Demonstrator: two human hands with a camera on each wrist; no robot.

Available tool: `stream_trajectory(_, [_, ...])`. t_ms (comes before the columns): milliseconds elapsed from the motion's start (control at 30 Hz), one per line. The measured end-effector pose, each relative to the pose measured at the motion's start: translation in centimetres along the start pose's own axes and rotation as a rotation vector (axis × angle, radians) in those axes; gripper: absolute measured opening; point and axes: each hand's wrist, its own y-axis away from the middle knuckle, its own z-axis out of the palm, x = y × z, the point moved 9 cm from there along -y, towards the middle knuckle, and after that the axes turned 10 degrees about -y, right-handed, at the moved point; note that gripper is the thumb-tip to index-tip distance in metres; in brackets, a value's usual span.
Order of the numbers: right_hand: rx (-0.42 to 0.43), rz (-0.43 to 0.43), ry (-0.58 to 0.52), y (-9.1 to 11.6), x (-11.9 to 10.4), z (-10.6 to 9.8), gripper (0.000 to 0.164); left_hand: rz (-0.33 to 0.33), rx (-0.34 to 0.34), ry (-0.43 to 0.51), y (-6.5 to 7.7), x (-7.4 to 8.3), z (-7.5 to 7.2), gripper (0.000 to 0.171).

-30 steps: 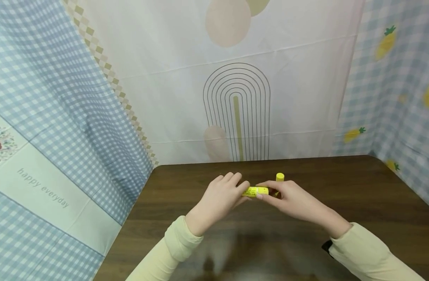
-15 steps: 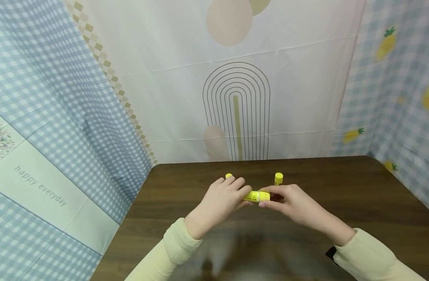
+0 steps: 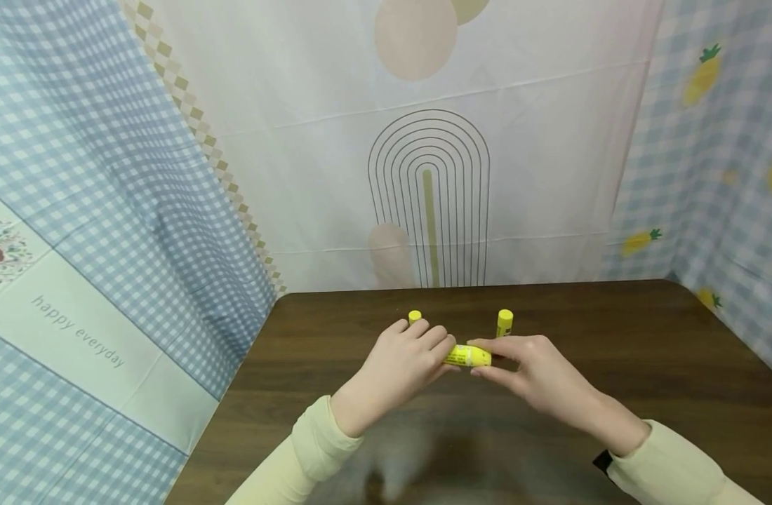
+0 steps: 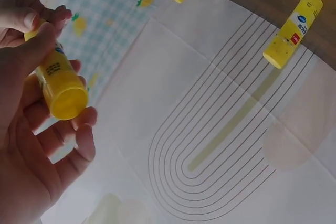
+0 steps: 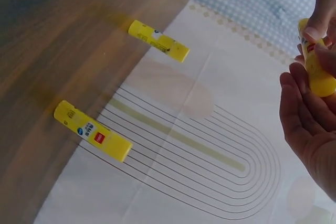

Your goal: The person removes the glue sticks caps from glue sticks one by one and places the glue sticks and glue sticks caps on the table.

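Observation:
In the head view, a yellow glue stick [image 3: 467,355] lies sideways between both hands, above the table. My left hand [image 3: 406,361] grips its body with curled fingers. The thumb and fingers of my right hand [image 3: 533,366] pinch its other end. In the left wrist view, the round end of the held glue stick [image 4: 65,90] faces the camera. Two more yellow glue sticks stand upright on the table beyond the hands. The left one [image 3: 414,317] is mostly hidden behind my left hand; the right one [image 3: 504,322] is partly covered by my right hand.
A dark brown wooden table [image 3: 588,315] spreads under the hands, with rounded far corners. Behind it hangs a pale cloth [image 3: 537,168] printed with arches. A blue checked cloth [image 3: 108,140] hangs at the left, and another checked cloth [image 3: 721,196] with pineapples at the right.
Both hands have drawn slightly nearer and to the right with the glue stick. The top of the left standing glue stick has come into view behind the left hand.

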Motion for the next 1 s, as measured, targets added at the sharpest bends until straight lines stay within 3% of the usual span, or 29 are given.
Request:
stream_trajectory(300, [0.08,-0.215,0.097,0.5,-2.0,-0.4,0.045,0.02,0.024,0.001,0.1,0.0,-0.4,0.031])
stream_trajectory(400, [0.094,-0.295,0.139,0.7,-2.5,-0.3,0.036,0.017,0.022,0.021,0.1,-0.1,-0.4,0.032])
stream_trajectory(600, [0.164,-0.542,0.307,1.6,-4.1,0.0,0.038,-0.013,-0.056,0.128,0.1,-0.4,0.1,0.032])
stream_trajectory(667, [0.18,-0.583,0.341,1.8,-4.2,0.1,0.036,-0.021,-0.066,0.144,0.1,-0.4,0.2,0.032])
stream_trajectory(733, [0.16,-0.539,0.313,1.7,-3.7,0.1,0.036,-0.023,-0.061,0.141,0.1,-0.4,0.1,0.031])
stream_trajectory(800, [0.101,-0.401,0.224,1.1,-2.6,0.1,0.038,-0.017,-0.05,0.12,0.1,-0.2,0.0,0.031])
stream_trajectory(933, [-0.071,0.061,-0.064,0.4,1.2,0.7,0.049,-0.008,-0.008,0.031,0.2,0.0,-0.5,0.03])
stream_trajectory(1000, [-0.13,0.236,-0.158,0.5,2.4,1.1,0.047,-0.013,0.018,-0.014,0.3,0.0,-0.8,0.03])
